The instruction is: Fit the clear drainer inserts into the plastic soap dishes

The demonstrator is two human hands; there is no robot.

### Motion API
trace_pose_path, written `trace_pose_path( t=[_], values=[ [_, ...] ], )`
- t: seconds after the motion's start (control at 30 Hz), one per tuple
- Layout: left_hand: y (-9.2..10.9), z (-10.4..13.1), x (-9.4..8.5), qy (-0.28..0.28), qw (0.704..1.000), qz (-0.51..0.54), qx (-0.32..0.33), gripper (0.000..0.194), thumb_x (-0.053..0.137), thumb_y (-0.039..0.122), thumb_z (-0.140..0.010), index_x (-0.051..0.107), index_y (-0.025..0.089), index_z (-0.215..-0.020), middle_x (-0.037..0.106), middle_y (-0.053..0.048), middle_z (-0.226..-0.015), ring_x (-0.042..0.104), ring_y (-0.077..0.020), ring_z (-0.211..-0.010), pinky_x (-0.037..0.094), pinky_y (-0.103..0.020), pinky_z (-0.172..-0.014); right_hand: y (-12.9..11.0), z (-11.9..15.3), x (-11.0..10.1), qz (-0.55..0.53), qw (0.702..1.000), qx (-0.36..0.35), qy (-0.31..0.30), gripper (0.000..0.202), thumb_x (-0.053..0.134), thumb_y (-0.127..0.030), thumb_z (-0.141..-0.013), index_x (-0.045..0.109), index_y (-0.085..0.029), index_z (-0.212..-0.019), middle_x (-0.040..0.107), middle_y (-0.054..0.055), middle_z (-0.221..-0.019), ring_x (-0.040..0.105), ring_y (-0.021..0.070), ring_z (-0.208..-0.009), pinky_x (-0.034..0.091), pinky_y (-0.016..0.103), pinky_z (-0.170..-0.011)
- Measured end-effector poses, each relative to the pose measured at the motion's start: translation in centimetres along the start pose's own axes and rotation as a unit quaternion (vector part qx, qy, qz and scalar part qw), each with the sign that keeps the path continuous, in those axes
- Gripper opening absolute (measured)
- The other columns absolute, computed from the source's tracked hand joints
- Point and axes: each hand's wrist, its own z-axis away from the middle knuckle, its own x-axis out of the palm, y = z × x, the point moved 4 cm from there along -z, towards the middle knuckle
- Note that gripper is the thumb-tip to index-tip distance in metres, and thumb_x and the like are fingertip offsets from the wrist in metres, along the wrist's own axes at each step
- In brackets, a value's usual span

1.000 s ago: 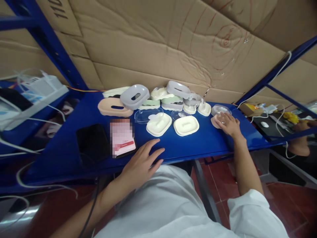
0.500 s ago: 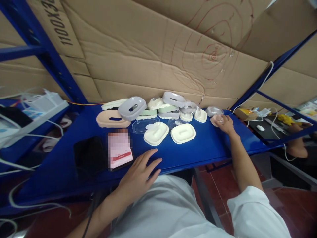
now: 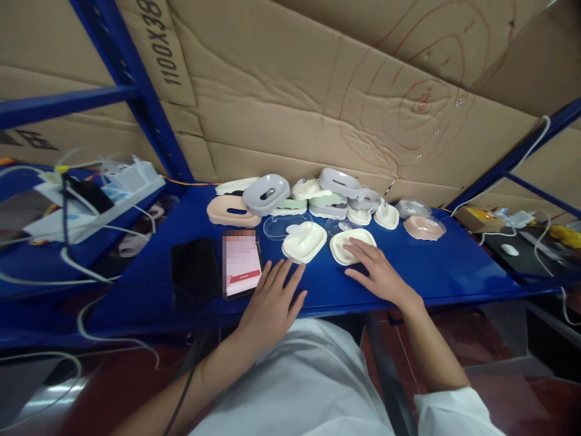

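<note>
My right hand (image 3: 376, 269) reaches over the front edge of a cream rounded-oval plastic piece (image 3: 338, 247). Its fingers are apart and its fingertips are over that piece; I cannot tell if they touch. Resting near the table's front edge, my left hand (image 3: 273, 300) is open with fingers spread. Its fingertips lie just below a second cream oval piece (image 3: 305, 243) and beside a phone (image 3: 242, 266) with a lit screen. Behind the cream pieces lie clear oval covers (image 3: 278, 226). To the right sits a peach oval piece (image 3: 424, 226) under clear plastic.
Grey slotted trays (image 3: 266, 192), a peach slotted tray (image 3: 227, 212) and several cream and green pieces line the back of the blue table (image 3: 454, 266). A black slab (image 3: 195, 266) lies left. Cardboard (image 3: 281, 91) backs the table. Blue posts and white cables flank both sides.
My right hand has left the peach piece at the right and come left to the nearer cream oval piece. My left hand has shifted slightly forward. The view has turned left.
</note>
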Motion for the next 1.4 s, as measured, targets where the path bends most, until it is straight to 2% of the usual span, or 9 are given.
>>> trace_pose_path(
  t=[0.27, 0.5, 0.7, 0.8, 0.9, 1.0, 1.1, 1.2, 1.4],
  values=[
    [1.0, -1.9, 0.5, -0.031, 0.999, 0.026, 0.032, 0.059, 0.052, 0.034, -0.109, 0.042, 0.012, -0.163, 0.04, -0.024, -0.169, 0.044, -0.0393, -0.155, 0.046, -0.054, -0.122, 1.2, 1.7, -0.7, 0.037, 0.997, 0.03, 0.067, 0.047, 0.051, -0.041, -0.11, 0.054, -0.028, -0.154, 0.055, 0.014, -0.159, 0.051, 0.033, -0.149, 0.046, 0.057, -0.117],
    [1.2, -1.4, 0.4, 0.003, 0.997, 0.059, 0.043, 0.045, 0.054, 0.034, -0.108, 0.057, 0.013, -0.148, 0.067, -0.02, -0.141, 0.061, -0.0342, -0.139, 0.052, -0.052, -0.116, -4.7, -6.7, -1.2, 0.041, 0.99, -0.117, 0.065, 0.048, 0.05, -0.033, -0.11, 0.052, -0.024, -0.157, 0.055, 0.011, -0.161, 0.051, 0.0294, -0.149, 0.043, 0.052, -0.121],
    [0.9, 0.0, -0.7, 0.035, 0.995, 0.084, 0.051, 0.034, 0.06, 0.028, -0.105, 0.065, 0.015, -0.135, 0.071, -0.016, -0.128, 0.067, -0.03, -0.126, 0.057, -0.047, -0.111, -5.6, -12.9, 1.7, 0.046, 0.99, -0.134, 0.0, 0.04, 0.055, -0.026, -0.106, 0.066, -0.02, -0.144, 0.063, 0.014, -0.153, 0.053, 0.032, -0.147, 0.037, 0.057, -0.123],
    [0.5, -0.2, -2.4, 0.059, 0.993, 0.077, 0.065, 0.034, 0.06, 0.029, -0.105, 0.065, 0.018, -0.136, 0.067, -0.016, -0.136, 0.063, -0.0295, -0.133, 0.048, -0.052, -0.121, -5.0, -11.8, 1.6, 0.006, 0.992, -0.124, 0.012, 0.041, 0.05, -0.033, -0.109, 0.063, -0.024, -0.147, 0.064, 0.012, -0.152, 0.055, 0.0306, -0.146, 0.04, 0.056, -0.121],
    [-1.6, -0.6, -4.1, 0.072, 0.996, 0.048, 0.001, 0.054, 0.063, 0.044, -0.104, 0.055, 0.022, -0.152, 0.053, -0.02, -0.157, 0.051, -0.0362, -0.148, 0.038, -0.062, -0.126, -4.2, -8.9, 0.9, -0.016, 0.994, -0.104, 0.024, 0.042, 0.049, -0.038, -0.11, 0.063, -0.028, -0.148, 0.064, 0.009, -0.152, 0.056, 0.0305, -0.145, 0.042, 0.056, -0.119],
    [-4.1, -0.8, -4.7, 0.033, 0.996, 0.02, -0.077, 0.084, 0.068, 0.062, -0.096, 0.039, 0.023, -0.165, 0.035, -0.024, -0.169, 0.039, -0.0461, -0.155, 0.037, -0.069, -0.122, -3.5, -5.2, 0.2, -0.036, 0.995, -0.081, 0.045, 0.042, 0.049, -0.042, -0.11, 0.062, -0.031, -0.148, 0.063, 0.007, -0.153, 0.055, 0.0309, -0.145, 0.044, 0.056, -0.119],
    [-5.4, -1.0, -4.3, -0.027, 0.994, 0.015, -0.106, 0.094, 0.067, 0.067, -0.095, 0.029, 0.024, -0.169, 0.03, -0.025, -0.172, 0.044, -0.0492, -0.15, 0.045, -0.07, -0.114, -3.3, -1.4, -0.1, -0.055, 0.994, -0.052, 0.079, 0.042, 0.052, -0.041, -0.109, 0.06, -0.035, -0.149, 0.063, 0.006, -0.153, 0.056, 0.0315, -0.144, 0.045, 0.057, -0.119],
    [-4.5, -1.1, -4.5, -0.03, 0.996, 0.016, -0.084, 0.094, 0.062, 0.068, -0.097, 0.024, 0.023, -0.171, 0.035, -0.025, -0.17, 0.044, -0.0471, -0.151, 0.044, -0.068, -0.115, -3.4, 1.3, 0.3, -0.049, 0.993, -0.023, 0.101, 0.042, 0.055, -0.04, -0.107, 0.06, -0.038, -0.149, 0.065, 0.005, -0.151, 0.058, 0.0325, -0.142, 0.044, 0.058, -0.119],
    [0.6, -0.4, -3.9, -0.021, 0.994, 0.056, 0.092, 0.063, 0.057, 0.052, -0.106, 0.044, 0.02, -0.16, 0.047, -0.019, -0.164, 0.044, -0.0349, -0.154, 0.038, -0.057, -0.126, -1.6, 3.0, 1.7, 0.021, 0.991, 0.038, 0.129, 0.044, 0.057, -0.045, -0.106, 0.058, -0.037, -0.15, 0.06, 0.008, -0.157, 0.055, 0.0366, -0.145, 0.038, 0.064, -0.119]
  ],
)
